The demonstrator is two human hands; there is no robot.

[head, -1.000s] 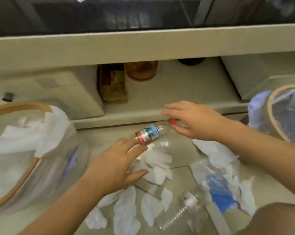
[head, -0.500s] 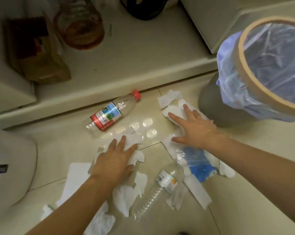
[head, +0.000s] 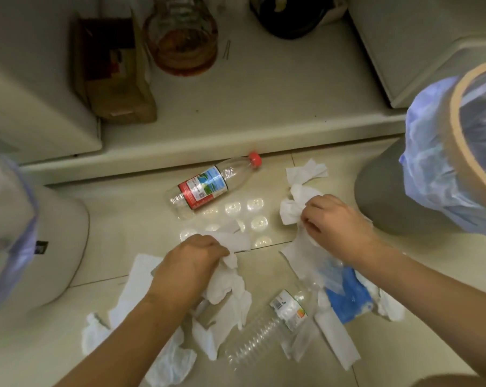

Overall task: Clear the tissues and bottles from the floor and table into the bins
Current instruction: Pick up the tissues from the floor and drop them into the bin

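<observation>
The left hand [head: 190, 265] has its fingers curled round a bunch of soft, crumpled white tissue [head: 226, 286]. The right hand [head: 332, 223] pinches another wrinkled tissue wad [head: 290, 210]. Between and beyond the hands lies a clear plastic bottle with a red cap [head: 208, 187], on its side on the glossy tiled floor [head: 124, 219]. Just below the right hand lie a ribbed, clear bottle [head: 267, 328] and a blue plastic wrapper [head: 348, 297], with loose flat tissues [head: 135, 289] scattered near the left wrist. A grey bin with a bluish liner [head: 431, 180] stands right of the right hand; a pale bin [head: 40, 247] stands left of the left hand.
</observation>
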